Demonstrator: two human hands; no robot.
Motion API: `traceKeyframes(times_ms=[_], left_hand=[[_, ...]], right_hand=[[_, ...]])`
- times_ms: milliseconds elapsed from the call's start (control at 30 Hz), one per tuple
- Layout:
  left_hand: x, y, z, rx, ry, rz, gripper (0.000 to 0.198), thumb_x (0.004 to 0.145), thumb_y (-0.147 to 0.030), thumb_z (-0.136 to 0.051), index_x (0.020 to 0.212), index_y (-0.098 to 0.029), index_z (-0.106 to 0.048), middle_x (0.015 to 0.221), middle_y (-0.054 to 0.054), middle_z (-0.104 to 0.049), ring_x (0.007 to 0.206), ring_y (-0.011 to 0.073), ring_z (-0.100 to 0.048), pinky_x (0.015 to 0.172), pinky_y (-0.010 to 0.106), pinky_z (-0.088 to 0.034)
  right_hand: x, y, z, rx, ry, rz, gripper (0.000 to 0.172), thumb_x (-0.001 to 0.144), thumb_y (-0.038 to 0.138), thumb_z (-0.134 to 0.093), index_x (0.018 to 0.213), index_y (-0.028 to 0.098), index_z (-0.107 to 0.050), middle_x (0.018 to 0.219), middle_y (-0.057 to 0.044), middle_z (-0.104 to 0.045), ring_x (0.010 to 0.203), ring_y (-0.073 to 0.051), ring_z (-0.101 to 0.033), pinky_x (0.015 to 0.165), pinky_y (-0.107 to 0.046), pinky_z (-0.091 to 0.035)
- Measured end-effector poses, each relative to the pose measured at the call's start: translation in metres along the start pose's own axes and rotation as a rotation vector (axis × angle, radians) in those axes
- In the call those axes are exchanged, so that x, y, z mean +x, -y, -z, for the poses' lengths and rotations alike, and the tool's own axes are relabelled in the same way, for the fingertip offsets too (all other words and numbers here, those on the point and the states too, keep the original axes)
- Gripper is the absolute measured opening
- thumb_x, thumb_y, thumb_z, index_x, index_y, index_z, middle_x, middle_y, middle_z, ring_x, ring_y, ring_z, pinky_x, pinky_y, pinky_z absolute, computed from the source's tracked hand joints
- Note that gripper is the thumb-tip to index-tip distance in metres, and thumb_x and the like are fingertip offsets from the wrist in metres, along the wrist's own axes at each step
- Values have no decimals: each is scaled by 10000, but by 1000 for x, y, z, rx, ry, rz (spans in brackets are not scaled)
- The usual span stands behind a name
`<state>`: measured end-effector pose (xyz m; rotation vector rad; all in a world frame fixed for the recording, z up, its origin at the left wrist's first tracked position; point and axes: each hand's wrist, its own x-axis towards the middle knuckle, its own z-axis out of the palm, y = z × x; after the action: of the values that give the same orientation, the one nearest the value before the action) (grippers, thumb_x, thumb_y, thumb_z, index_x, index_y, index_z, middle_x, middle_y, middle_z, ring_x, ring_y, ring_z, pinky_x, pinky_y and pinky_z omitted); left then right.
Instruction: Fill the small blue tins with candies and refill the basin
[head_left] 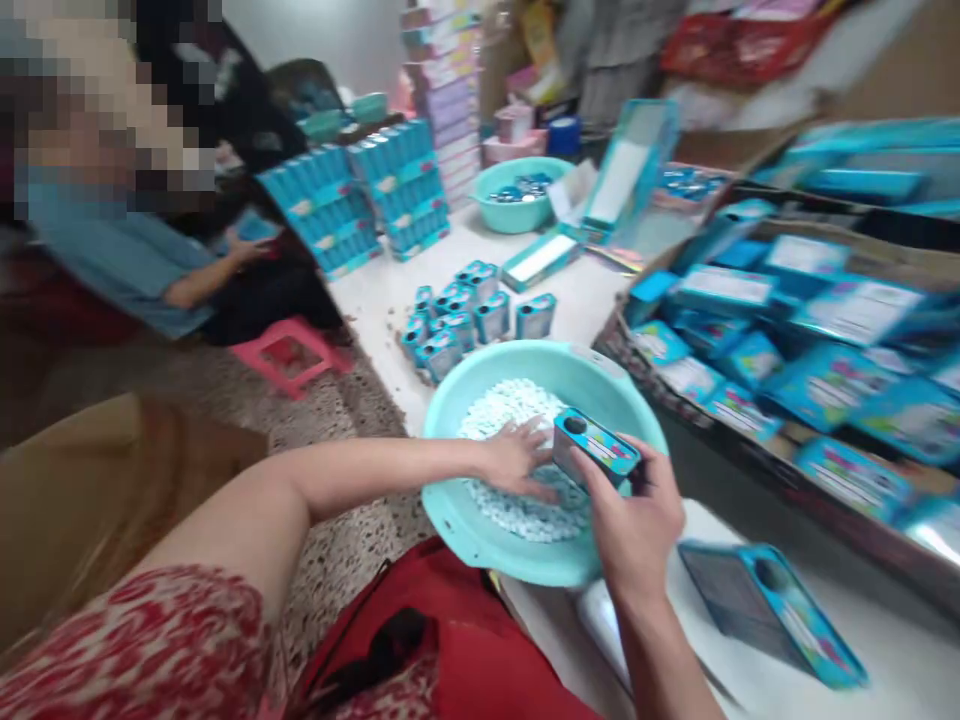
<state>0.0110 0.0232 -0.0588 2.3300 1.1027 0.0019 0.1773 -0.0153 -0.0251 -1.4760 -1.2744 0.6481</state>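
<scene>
In the head view, your right hand [637,510] is closed around a blue box [596,445], thumb on the near side and fingers round the far end, its printed face with a dark round spot turned up. Just left of that grip, your left hand [517,460] is spread flat, fingers wide, over the white pieces [510,400] in the basin [450,525]; you cannot tell whether any lie under the palm. The held box is above the basin, tilted, close to your left fingertips. Right of your grip and nearer you, a second box [802,615] lies on the table [885,625]. Beyond your hands, past the basin, stand small boxes [454,325]; right of the grip is a carton [652,385] full of packages [832,390]. Far left of your hands sits another person [112,240].
</scene>
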Motion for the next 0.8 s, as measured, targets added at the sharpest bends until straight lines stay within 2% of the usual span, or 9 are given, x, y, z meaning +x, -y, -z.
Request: traceKeyframes(times_ms=[100,233,333,433,533,600,667,733,800], left_hand=[[-4,-18,-8,70,151,-159,554,814,-612,-477,1246,-272,-545,1329,134,-485,1196,403,-389,896,534,-369],[-29,-19,3,147,286,-226,380,868,-473,-443,1095,-228,-625,1035,134,-615,938,308,-537,771,408,-417],[-41,-7,16,217,411,-106,311,828,-388,-494,1014,-188,-643,916,132,-639,789,278,-583,677,364,-424],[-40,5,23,212,395,104,244,764,-330,-530,916,-179,-646,813,113,-650,723,278,-598,594,327,-400],[-34,11,28,32,163,273,171,728,-325,-569,792,-179,-629,703,68,-630,713,249,-595,591,295,-390],[-31,10,33,-280,-56,382,192,719,-372,-595,730,-180,-597,628,30,-588,616,191,-561,537,260,-376],[-30,3,39,-711,-265,462,257,709,-428,-615,693,-182,-546,562,-8,-527,473,125,-471,425,219,-310],[-27,-8,45,-1124,-477,452,303,679,-444,-652,686,-187,-491,538,-36,-487,392,83,-388,347,190,-225],[-23,-22,49,-1427,-699,373,320,644,-412,-690,724,-192,-471,577,-40,-516,399,73,-415,335,170,-243]], right_hand=[[4,-3,-6,1,-54,-48,405,701,436,-712,991,175,-603,914,-46,-642,827,-205,-600,788,-356,-468],[3,-1,-6,-28,-67,-31,383,705,428,-702,987,188,-602,924,-47,-647,853,-209,-593,806,-360,-458],[3,0,-5,-28,-50,-46,385,704,421,-709,992,189,-601,937,-53,-649,867,-214,-592,818,-367,-455],[3,2,-3,-20,3,-44,376,707,418,-713,987,196,-598,926,-48,-651,854,-213,-595,800,-360,-463],[-2,5,3,-25,54,-6,345,720,401,-709,981,209,-591,928,-41,-648,851,-211,-597,782,-351,-470],[-8,7,6,-44,98,33,306,738,371,-697,976,217,-585,941,-42,-643,872,-215,-597,780,-349,-470],[-14,8,6,-74,165,70,273,750,331,-686,975,220,-578,947,-46,-639,895,-225,-594,780,-354,-466],[-20,9,2,-118,237,90,255,742,279,-689,961,218,-573,938,-48,-636,895,-234,-591,767,-358,-461],[-23,13,-4,-156,292,113,251,724,230,-698,940,213,-571,921,-48,-638,880,-236,-590,755,-357,-454]])
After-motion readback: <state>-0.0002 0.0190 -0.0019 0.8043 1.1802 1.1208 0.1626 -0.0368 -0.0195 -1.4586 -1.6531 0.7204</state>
